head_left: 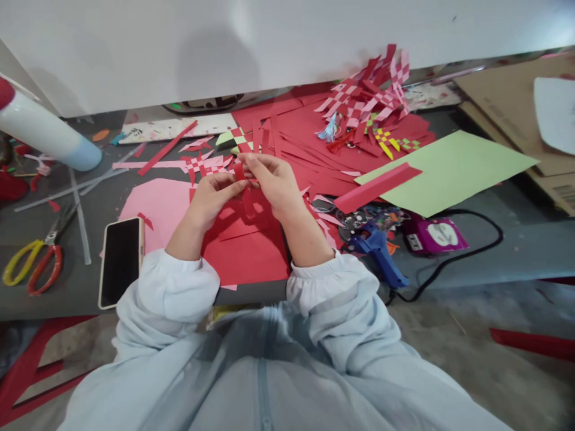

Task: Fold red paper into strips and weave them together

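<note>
Over the middle of the table, my left hand (210,196) pinches a folded red paper strip (239,172) between thumb and fingers. My right hand (272,179) meets it from the right, its thumb and fingertips closed at the strip's upper end. One end of red paper hangs down below the fingers. Under both hands lie red paper sheets (251,257), with a pink sheet (155,200) to their left. Just beyond my fingers are woven pink-and-red paper pieces (209,164) and a green-and-red woven piece (240,140).
At left are scissors (49,242), a phone (120,263), clear glue sticks (79,218) and a white-blue bottle (54,129). Rightward lie a blue glue gun (380,254), a purple box (438,235), a green sheet (453,170) and a heap of woven paper pieces (372,90). A white panel (287,48) stands behind.
</note>
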`<state>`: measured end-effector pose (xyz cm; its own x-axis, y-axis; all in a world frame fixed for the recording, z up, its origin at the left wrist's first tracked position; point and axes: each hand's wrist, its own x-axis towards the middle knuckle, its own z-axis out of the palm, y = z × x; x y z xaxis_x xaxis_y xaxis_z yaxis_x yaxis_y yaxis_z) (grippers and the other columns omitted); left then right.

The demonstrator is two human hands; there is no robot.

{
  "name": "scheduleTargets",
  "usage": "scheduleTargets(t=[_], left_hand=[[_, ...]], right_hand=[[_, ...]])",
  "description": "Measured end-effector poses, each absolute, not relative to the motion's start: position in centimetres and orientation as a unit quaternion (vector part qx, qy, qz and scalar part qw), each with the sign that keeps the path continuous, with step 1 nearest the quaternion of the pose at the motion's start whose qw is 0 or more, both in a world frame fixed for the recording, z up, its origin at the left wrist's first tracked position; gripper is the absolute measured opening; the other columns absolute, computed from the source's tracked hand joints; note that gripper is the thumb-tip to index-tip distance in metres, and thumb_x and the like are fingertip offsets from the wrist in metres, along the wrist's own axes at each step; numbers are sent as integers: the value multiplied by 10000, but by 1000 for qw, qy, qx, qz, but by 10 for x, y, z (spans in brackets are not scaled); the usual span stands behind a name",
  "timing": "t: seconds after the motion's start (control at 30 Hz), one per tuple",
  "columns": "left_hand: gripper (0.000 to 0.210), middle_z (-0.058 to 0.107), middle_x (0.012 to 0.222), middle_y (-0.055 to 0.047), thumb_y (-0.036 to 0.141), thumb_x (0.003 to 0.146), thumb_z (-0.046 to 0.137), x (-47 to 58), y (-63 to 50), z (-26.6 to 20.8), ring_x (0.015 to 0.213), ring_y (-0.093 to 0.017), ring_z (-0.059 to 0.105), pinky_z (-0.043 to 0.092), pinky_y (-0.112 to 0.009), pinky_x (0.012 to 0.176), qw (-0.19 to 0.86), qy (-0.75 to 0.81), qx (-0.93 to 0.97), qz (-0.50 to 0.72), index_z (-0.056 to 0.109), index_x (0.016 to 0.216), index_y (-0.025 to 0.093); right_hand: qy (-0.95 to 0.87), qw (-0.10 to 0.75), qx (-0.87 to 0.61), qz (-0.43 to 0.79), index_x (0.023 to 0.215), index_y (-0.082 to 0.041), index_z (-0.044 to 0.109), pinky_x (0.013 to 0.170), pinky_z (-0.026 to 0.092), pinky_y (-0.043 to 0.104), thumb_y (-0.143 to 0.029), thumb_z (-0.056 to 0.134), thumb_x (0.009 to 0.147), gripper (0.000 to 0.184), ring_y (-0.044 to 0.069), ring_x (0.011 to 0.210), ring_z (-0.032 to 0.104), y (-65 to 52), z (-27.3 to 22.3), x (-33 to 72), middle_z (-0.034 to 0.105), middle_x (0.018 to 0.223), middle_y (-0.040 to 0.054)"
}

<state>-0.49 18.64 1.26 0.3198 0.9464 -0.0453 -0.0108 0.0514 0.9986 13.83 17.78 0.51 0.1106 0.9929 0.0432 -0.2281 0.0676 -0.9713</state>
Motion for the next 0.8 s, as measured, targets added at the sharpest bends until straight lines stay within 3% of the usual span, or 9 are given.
scheduleTargets(t=[0.1,0.2,0.37,0.53,0.8], left_hand=[[252,625,614,24,358,665,821,-5,186,14,586,-89,554,455,-242,627,572,430,573,399,663,620,167],[263,594,577,36,357,635,844,-6,186,15,542,-72,492,396,-229,563,559,441,581,395,667,624,162],[301,614,566,19,416,639,846,-8,186,15,522,-91,514,400,-248,544,564,447,604,343,685,631,162],[285,709,648,-32,425,702,812,-8,182,16,622,-138,629,483,-275,650,552,445,633,310,734,641,158],[328,774,753,-68,481,705,822,-8,181,17,717,-174,706,559,-296,731,585,427,622,298,785,748,158]], right_hand=[[-461,551,-442,537,743,-178,732,617,496,219,-457,830,696,300,97,686,596,177,7,144,697,732,-8],[-429,564,-441,551,697,-171,709,625,490,223,-340,889,591,269,81,640,571,177,9,150,683,689,-25],[-366,609,-457,535,701,-179,666,557,433,205,-339,856,635,257,55,569,501,182,6,153,618,637,-54],[-337,643,-457,513,719,-197,646,536,441,193,-371,874,606,308,67,623,552,185,2,151,635,682,-50],[-362,632,-462,505,720,-195,651,561,470,210,-361,862,620,286,68,619,543,186,0,153,627,677,-48]])
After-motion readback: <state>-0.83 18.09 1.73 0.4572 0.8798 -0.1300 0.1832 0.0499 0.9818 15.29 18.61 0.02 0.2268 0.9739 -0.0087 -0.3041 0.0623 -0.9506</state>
